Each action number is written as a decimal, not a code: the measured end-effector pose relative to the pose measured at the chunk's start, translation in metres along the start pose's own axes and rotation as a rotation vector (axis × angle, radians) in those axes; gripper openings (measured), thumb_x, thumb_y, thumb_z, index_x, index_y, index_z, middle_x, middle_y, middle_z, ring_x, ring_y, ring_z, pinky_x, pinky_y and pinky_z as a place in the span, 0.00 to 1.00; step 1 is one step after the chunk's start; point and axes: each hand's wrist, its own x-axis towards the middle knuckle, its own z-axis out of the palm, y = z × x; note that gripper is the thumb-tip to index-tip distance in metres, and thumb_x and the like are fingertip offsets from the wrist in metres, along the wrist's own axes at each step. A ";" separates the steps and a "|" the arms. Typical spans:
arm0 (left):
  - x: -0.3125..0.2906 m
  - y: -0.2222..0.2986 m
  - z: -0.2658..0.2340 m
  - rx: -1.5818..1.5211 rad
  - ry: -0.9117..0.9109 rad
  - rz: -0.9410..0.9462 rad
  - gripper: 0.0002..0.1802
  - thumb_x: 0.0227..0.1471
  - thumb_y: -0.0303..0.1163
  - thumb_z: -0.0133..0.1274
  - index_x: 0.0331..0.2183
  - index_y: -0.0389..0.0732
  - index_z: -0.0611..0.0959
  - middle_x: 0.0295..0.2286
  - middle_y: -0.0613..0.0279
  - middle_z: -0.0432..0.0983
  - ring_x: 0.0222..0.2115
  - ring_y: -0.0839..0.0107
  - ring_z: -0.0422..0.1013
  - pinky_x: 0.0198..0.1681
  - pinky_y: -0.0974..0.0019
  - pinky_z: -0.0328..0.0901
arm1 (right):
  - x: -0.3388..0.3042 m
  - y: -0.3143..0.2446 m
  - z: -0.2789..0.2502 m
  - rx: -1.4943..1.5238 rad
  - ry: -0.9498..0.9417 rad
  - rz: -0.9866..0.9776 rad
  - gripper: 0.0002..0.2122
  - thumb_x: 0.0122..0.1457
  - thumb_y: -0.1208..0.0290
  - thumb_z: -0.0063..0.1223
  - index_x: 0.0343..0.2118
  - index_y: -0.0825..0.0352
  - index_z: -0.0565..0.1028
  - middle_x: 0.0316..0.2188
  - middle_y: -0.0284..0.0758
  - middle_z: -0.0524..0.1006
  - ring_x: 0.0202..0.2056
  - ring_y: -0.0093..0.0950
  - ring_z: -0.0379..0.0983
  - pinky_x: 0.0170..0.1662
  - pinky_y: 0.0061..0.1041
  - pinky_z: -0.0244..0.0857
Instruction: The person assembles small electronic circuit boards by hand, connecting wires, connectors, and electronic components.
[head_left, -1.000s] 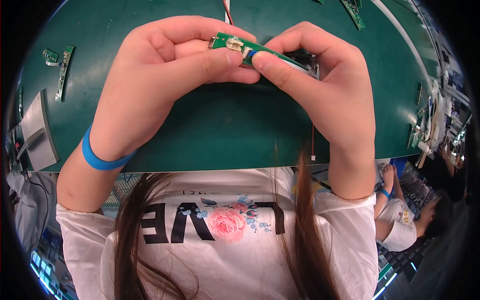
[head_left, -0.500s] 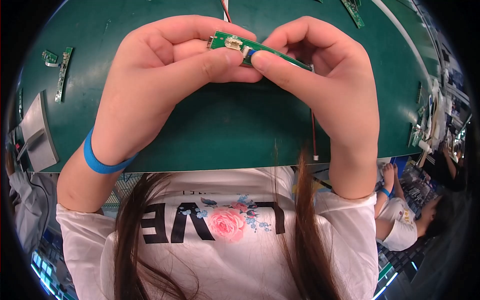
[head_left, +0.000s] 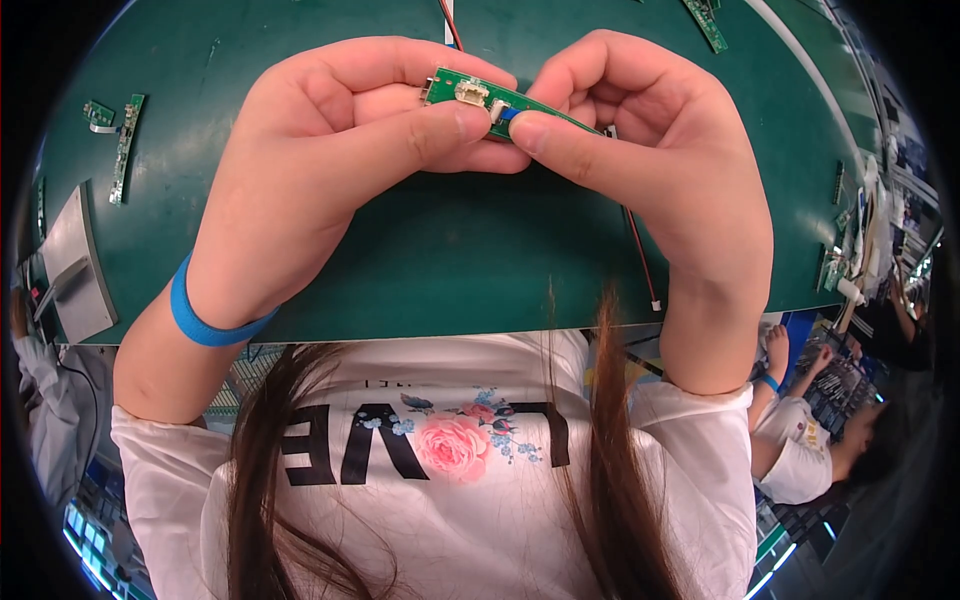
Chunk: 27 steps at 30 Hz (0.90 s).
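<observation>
Over the green worktop [head_left: 450,260], the left hand [head_left: 310,150] is pinching a narrow green circuit board [head_left: 515,97] near its white connector [head_left: 472,92], while the right hand [head_left: 670,150] is gripping it farther along, thumb resting against a blue tab [head_left: 511,114]. A thin dark-red cable [head_left: 638,255] is trailing beside the right wrist. Over on the left, linked boards [head_left: 126,150] are lying near a grey plate [head_left: 85,300].

Well left of the fingers [head_left: 405,62] lies a slim green board [head_left: 126,150], near a grey plate [head_left: 90,292]; another board [head_left: 708,28] lies beyond the fingers, to their right.
</observation>
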 end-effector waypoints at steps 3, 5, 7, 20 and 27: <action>0.000 -0.001 -0.001 -0.001 0.000 -0.011 0.16 0.52 0.22 0.46 0.44 0.28 0.73 0.36 0.50 0.77 0.37 0.65 0.75 0.47 0.68 0.67 | 0.001 -0.004 -0.001 -0.023 -0.030 0.033 0.06 0.49 0.84 0.57 0.30 0.70 0.72 0.27 0.27 0.72 0.27 0.12 0.66 0.31 0.08 0.60; -0.001 -0.001 -0.002 -0.008 -0.019 -0.018 0.16 0.52 0.23 0.46 0.45 0.28 0.73 0.36 0.50 0.77 0.37 0.65 0.75 0.46 0.68 0.68 | 0.001 -0.005 -0.001 -0.020 -0.040 0.051 0.06 0.49 0.84 0.57 0.30 0.69 0.72 0.26 0.26 0.72 0.27 0.11 0.65 0.30 0.08 0.59; -0.001 -0.001 -0.004 -0.050 -0.020 -0.050 0.17 0.52 0.23 0.47 0.45 0.28 0.73 0.36 0.50 0.77 0.37 0.66 0.75 0.47 0.68 0.67 | 0.003 -0.005 0.000 -0.014 -0.068 0.064 0.06 0.49 0.84 0.57 0.29 0.69 0.72 0.25 0.26 0.72 0.26 0.11 0.65 0.30 0.08 0.59; 0.004 -0.007 0.005 -0.029 0.038 -0.032 0.10 0.52 0.26 0.50 0.38 0.33 0.76 0.30 0.58 0.77 0.32 0.73 0.74 0.41 0.72 0.66 | 0.000 0.011 0.000 -0.059 0.032 -0.107 0.06 0.49 0.85 0.57 0.29 0.72 0.72 0.27 0.32 0.75 0.28 0.15 0.71 0.31 0.10 0.65; 0.004 -0.006 0.006 0.008 0.072 0.011 0.10 0.52 0.25 0.49 0.37 0.32 0.76 0.29 0.57 0.77 0.31 0.71 0.75 0.40 0.71 0.67 | 0.000 0.000 0.009 -0.083 0.065 -0.057 0.06 0.49 0.85 0.58 0.29 0.73 0.73 0.26 0.32 0.75 0.27 0.14 0.71 0.30 0.09 0.64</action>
